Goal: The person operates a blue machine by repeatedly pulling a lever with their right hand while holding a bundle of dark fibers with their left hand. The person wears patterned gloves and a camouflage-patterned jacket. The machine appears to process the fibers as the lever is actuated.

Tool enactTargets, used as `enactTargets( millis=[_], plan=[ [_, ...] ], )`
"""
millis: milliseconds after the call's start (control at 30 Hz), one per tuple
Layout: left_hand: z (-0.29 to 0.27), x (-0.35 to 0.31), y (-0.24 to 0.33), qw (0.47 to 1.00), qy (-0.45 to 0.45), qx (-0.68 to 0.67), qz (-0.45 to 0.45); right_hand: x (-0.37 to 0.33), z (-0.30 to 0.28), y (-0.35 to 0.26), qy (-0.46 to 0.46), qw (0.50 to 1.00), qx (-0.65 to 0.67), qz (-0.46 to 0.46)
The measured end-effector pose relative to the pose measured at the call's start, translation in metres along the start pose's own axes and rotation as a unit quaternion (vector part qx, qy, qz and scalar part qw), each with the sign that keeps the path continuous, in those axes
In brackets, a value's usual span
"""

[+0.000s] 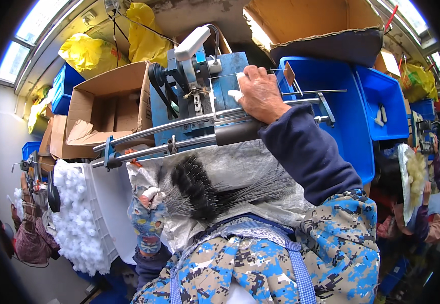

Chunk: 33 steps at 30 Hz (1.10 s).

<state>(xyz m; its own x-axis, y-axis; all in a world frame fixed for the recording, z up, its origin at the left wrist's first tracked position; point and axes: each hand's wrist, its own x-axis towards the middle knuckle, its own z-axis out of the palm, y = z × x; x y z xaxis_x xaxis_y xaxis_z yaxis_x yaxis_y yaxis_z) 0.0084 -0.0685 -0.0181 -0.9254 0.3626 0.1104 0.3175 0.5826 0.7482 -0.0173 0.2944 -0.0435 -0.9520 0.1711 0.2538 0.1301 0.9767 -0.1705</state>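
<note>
My right hand (261,95) is curled over the top of a bench machine (230,93) with a blue base, its fingertips bent down beside a thin wire. What lies under its fingers is hidden. White tape wraps some fingers. Two steel rods (167,126) run below this hand, with a dark sleeve (237,133) on one. At lower left my left hand (151,196), also taped and in a patterned sleeve, is pinched around what looks like a thin black wire brush (159,175). Beside it, a heap of black-bristled wire brushes (195,187) lies on a silvery sheet (250,157) over my lap.
A white basket (103,218) of white fluffy pieces (75,218) stands at left. An open cardboard box (106,109) is beside the machine. To the right are a blue bin (326,81) and a smaller blue tray (382,101). Other people (35,233) work at both sides.
</note>
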Motion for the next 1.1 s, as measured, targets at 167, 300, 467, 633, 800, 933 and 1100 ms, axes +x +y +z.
enactTargets(
  millis=[167,300,467,633,800,933,1100],
  plan=[
    [0.021,0.003,0.027,0.994,0.004,-0.107,0.013,0.021,-0.010,0.026,-0.009,0.993,-0.098,0.060],
    [0.021,-0.005,0.031,0.981,0.029,-0.173,-0.085,0.015,-0.033,0.021,-0.132,0.984,-0.094,0.068],
    [0.002,-0.011,0.022,0.976,0.081,-0.174,-0.103,-0.070,-0.060,0.014,0.081,0.991,0.099,-0.037],
    [0.015,-0.014,0.028,0.979,0.066,-0.181,-0.070,-0.144,-0.014,-0.032,0.028,0.964,0.245,-0.103],
    [0.025,-0.012,0.036,0.986,0.039,-0.161,-0.024,-0.165,0.017,-0.045,-0.035,0.977,0.188,-0.093],
    [0.019,-0.012,0.035,0.984,0.037,-0.163,-0.063,-0.169,0.037,-0.048,-0.061,0.981,0.092,-0.161],
    [0.017,-0.015,0.026,0.981,0.047,-0.175,-0.072,-0.184,0.031,-0.038,-0.181,0.972,0.052,-0.139]
  ],
)
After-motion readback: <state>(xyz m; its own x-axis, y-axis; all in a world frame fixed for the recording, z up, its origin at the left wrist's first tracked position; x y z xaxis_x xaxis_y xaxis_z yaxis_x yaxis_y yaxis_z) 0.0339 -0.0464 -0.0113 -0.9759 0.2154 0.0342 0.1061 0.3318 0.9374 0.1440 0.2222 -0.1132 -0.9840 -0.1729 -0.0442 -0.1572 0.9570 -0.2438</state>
